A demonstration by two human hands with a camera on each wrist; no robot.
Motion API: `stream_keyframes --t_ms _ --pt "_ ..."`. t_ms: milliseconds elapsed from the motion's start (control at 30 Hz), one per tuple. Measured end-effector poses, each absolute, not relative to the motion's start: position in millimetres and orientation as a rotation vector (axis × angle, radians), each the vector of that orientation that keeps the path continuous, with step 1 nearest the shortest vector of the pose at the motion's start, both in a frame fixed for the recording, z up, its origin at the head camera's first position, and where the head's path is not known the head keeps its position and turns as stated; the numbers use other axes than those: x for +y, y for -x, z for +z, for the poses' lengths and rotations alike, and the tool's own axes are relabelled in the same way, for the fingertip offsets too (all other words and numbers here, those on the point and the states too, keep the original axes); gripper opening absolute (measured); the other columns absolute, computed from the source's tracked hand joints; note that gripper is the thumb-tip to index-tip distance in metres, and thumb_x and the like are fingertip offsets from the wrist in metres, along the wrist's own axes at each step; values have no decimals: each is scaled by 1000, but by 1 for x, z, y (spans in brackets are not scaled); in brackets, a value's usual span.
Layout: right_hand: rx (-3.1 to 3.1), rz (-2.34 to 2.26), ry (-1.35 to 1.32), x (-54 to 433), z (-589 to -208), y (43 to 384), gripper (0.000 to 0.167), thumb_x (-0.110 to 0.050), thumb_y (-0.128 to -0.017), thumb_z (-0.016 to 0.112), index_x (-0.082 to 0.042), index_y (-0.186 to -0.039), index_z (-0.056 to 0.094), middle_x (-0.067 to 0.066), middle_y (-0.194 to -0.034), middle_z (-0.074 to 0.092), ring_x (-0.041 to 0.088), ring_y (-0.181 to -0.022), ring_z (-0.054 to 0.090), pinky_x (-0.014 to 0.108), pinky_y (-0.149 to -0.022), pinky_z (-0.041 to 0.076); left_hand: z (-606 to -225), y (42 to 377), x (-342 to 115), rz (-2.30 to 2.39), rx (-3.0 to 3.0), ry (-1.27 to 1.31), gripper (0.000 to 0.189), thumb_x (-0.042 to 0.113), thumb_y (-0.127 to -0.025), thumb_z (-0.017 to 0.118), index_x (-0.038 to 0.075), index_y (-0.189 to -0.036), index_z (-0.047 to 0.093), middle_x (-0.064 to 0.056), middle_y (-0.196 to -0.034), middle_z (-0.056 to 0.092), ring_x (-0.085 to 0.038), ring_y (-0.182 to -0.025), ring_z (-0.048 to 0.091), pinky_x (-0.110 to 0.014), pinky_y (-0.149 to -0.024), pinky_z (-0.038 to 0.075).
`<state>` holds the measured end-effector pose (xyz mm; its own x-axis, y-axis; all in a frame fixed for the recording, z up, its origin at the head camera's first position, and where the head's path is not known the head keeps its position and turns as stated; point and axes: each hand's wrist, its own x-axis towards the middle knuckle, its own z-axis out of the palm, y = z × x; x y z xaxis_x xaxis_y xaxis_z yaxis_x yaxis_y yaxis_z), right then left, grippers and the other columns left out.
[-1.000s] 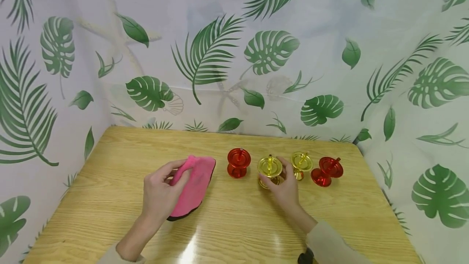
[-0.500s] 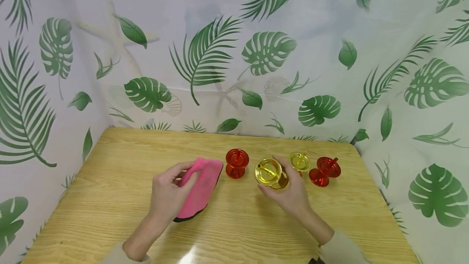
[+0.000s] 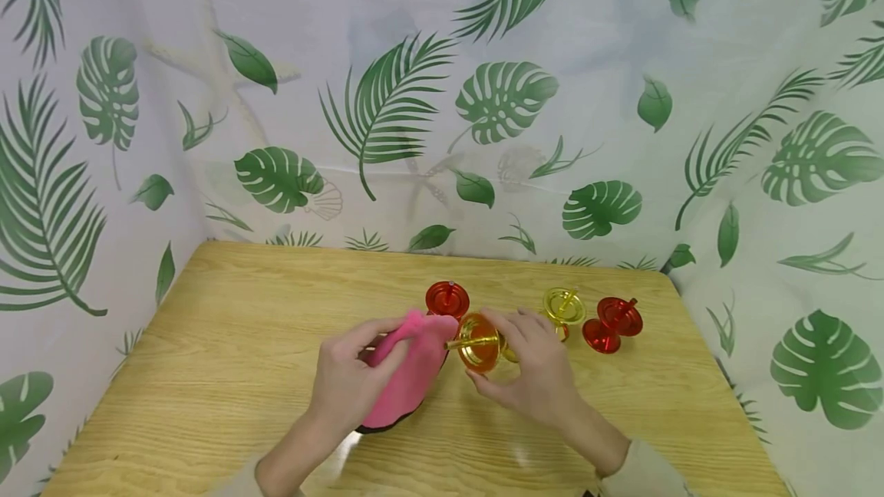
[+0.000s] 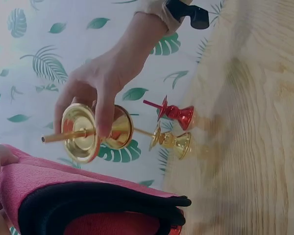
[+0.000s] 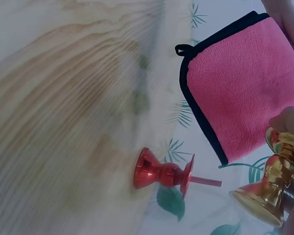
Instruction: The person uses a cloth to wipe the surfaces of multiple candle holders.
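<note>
My left hand [image 3: 348,378] pinches a folded pink cloth [image 3: 407,386] with black edging, which hangs down from the fingers. My right hand [image 3: 539,366] grips a gold candle holder [image 3: 476,359] by its middle, raised off the table. It is tilted so that its dish and central spike point left toward the cloth. In the left wrist view the gold candle holder [image 4: 78,122] shows the thumb across its stem, and the cloth [image 4: 44,178] is close below the spike. The right wrist view has the holder's flared base [image 5: 259,205] at the lower right.
On the wooden table [image 3: 228,343] stands a red candle holder [image 3: 447,297] behind the cloth, partly hidden. Right of my right hand are another gold candle holder [image 3: 562,304] and another red one [image 3: 615,320]. A leaf-patterned sheet [image 3: 414,98] encloses the table's back and sides.
My right hand has lifted the gold candle holder off the table, tilting it left. My left hand has moved right with the cloth, bringing the two close together.
</note>
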<state>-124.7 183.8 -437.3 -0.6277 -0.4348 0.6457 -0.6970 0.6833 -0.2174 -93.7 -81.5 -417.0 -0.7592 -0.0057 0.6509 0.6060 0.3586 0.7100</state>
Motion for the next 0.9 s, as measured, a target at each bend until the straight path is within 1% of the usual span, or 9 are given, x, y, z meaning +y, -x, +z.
stream_keyframes --t_ms 133,333,433,533,667,767,900 --pt "-2284 473 -940 180 -435 123 83 -34 -61 97 -9 -134 67 8 -108 76 27 -100 71 51 -97 58 -416 91 -76 -1410 -2059 579 24 -9 -82 82 5 -101 81 -8 -91 83 -13 -72 76 -12 -61 58" --pt "-2238 366 -1019 175 -433 121 89 -36 -58 99 -8 -136 67 6 -107 75 24 -95 69 48 -95 59 -417 90 -70 -1340 -2113 625 23 -6 -81 84 4 -102 80 -9 -93 83 -16 -77 78 -15 -69 62" --pt "-2228 379 -1031 173 -432 119 90 -36 -58 99 -8 -137 67 6 -106 75 25 -95 67 46 -93 58 -417 90 -68 -1282 -2139 666 23 -5 -80 85 4 -101 80 -8 -93 82 -16 -79 78 -18 -73 64" --pt "-2231 410 -1039 171 -430 117 93 -35 -58 99 -9 -140 65 5 -107 74 25 -96 66 44 -91 57 -417 90 -66 -1215 -2167 736 23 -2 -81 86 7 -101 79 -4 -94 82 -13 -79 76 -17 -73 63" --pt "-2242 441 -1046 170 -428 115 96 -34 -57 99 -8 -142 64 5 -109 73 23 -96 64 42 -89 56 -416 92 -66 -1131 -2192 835 23 2 -82 86 11 -102 79 -1 -98 82 -12 -86 76 -20 -78 64" --pt "-2249 460 -1053 170 -427 114 98 -33 -55 101 -7 -142 64 5 -108 73 23 -96 64 41 -87 56 -416 94 -66 -1072 -2213 906 25 3 -82 86 12 -105 80 -1 -103 82 -15 -96 78 -25 -87 65" --pt "-2266 463 -1066 168 -425 111 97 -34 -55 102 -7 -140 65 3 -106 73 20 -95 64 38 -84 56 -414 96 -65 -984 -2252 995 26 5 -83 86 12 -108 81 1 -106 82 -15 -100 78 -27 -91 65"
